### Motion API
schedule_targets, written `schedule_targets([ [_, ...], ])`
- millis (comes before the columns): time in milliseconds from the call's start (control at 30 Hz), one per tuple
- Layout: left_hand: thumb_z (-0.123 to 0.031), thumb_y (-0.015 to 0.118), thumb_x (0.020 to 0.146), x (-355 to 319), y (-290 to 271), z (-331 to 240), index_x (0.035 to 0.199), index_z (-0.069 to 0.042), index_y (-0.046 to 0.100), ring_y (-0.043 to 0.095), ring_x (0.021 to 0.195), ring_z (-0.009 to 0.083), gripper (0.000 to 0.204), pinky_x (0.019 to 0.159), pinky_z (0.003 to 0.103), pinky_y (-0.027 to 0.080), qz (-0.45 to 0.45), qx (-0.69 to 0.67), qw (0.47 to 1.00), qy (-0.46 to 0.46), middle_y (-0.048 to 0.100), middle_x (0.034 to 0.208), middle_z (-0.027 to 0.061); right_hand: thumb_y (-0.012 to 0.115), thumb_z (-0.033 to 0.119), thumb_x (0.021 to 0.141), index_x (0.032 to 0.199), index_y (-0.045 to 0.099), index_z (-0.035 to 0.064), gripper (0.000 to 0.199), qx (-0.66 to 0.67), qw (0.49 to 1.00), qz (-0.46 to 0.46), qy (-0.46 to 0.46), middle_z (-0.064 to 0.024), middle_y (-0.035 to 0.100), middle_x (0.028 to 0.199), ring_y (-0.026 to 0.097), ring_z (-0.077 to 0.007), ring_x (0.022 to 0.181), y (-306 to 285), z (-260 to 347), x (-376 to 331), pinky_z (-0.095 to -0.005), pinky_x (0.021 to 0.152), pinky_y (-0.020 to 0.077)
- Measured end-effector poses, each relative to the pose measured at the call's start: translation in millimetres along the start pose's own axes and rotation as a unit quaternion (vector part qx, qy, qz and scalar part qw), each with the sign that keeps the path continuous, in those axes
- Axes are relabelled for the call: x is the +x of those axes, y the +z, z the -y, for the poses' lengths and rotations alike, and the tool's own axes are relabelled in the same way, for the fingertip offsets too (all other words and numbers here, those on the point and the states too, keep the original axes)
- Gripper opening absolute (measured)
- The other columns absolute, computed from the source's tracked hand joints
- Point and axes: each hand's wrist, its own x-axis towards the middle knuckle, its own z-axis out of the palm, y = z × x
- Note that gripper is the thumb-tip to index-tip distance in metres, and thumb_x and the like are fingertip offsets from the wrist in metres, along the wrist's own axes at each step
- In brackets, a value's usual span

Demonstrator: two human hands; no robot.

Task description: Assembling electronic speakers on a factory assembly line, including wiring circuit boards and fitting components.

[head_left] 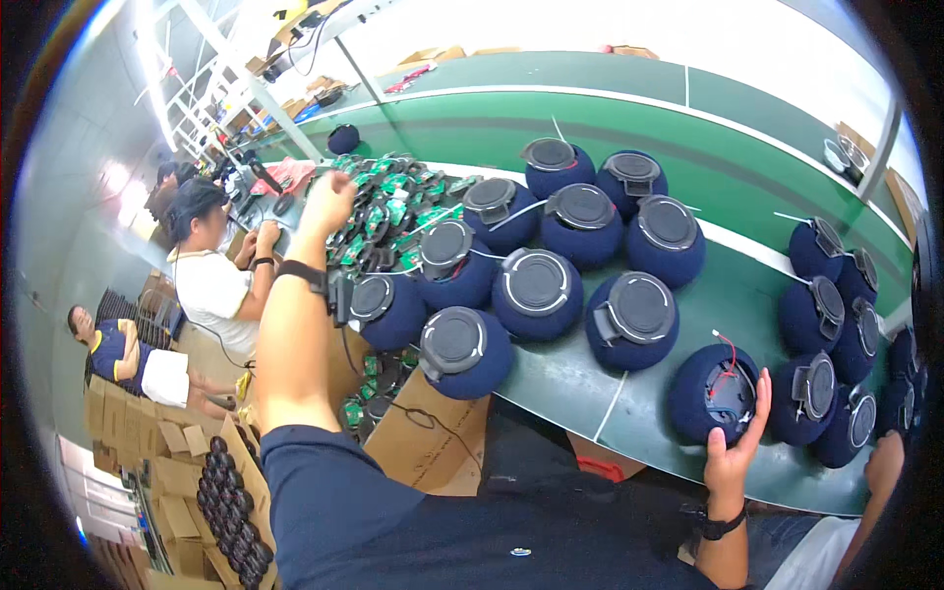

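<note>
My right hand grips a round navy fabric-covered speaker at the table's near edge, thumb in front and fingers along its right side. This speaker's round top is uncovered, with red and dark wires showing and a small white connector sticking up. My left arm reaches forward and left. The left hand is raised at the far left edge of a heap of green circuit boards with black round parts. Its fingers are curled and slightly blurred; what they hold, if anything, is hidden.
Several navy speakers with black round caps stand between my arms. More speakers crowd the right side, near another person's arm. A green conveyor runs behind. Cardboard lies below the table; a seated co-worker is at left.
</note>
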Motion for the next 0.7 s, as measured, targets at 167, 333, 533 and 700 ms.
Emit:
schedule_targets([
  [167, -0.041, 0.080, 0.086, -8, 47, 53, 0.142, -0.003, 0.057, 0.069, 0.115, 0.0345, 0.071, 0.100, 0.042, 0.052, 0.211, 0.097, 0.970, -0.072, 0.070, 0.126, 0.0230, 0.066, 0.051, 0.092, 0.158, 0.033, -0.0016, 0.090, 0.007, 1.000, 0.016, -0.016, -0.0232, 0.032, 0.164, 0.032, -0.0377, 0.152, 2, -6, 2, -0.0487, 0.125, 0.0222],
  [333, -0.049, 0.081, 0.082, 5, 59, 47, 0.158, -0.008, 0.039, 0.058, 0.134, 0.0401, 0.096, 0.112, 0.046, 0.046, 0.303, 0.171, 0.937, 0.036, 0.057, 0.146, 0.0265, 0.069, 0.040, 0.093, 0.150, 0.041, -0.0045, 0.078, 0.148, 0.987, -0.030, 0.045, -0.0163, 0.046, 0.147, 0.045, -0.0289, 0.141, 0, -8, -1, -0.0426, 0.121, 0.0317],
  [533, -0.028, 0.081, 0.083, 21, 75, 39, 0.137, -0.003, 0.050, 0.064, 0.121, 0.0443, 0.067, 0.104, 0.047, 0.048, 0.302, 0.213, 0.928, 0.046, 0.066, 0.126, 0.0311, 0.072, 0.040, 0.086, 0.148, 0.048, -0.0023, 0.078, 0.043, 0.999, 0.011, 0.006, -0.0241, 0.045, 0.152, 0.043, -0.0369, 0.144, -8, -6, 2, -0.0464, 0.121, 0.0311],
  [700, -0.016, 0.077, 0.078, 38, 88, 64, 0.107, -0.001, 0.056, 0.068, 0.103, 0.0440, 0.039, 0.088, 0.048, 0.052, 0.277, 0.221, 0.931, 0.092, 0.070, 0.104, 0.0265, 0.075, 0.035, 0.084, 0.147, 0.049, -0.0004, 0.077, 0.082, 0.996, 0.017, 0.017, -0.0240, 0.046, 0.153, 0.044, -0.0375, 0.144, -8, 0, 6, -0.0467, 0.120, 0.0318],
])
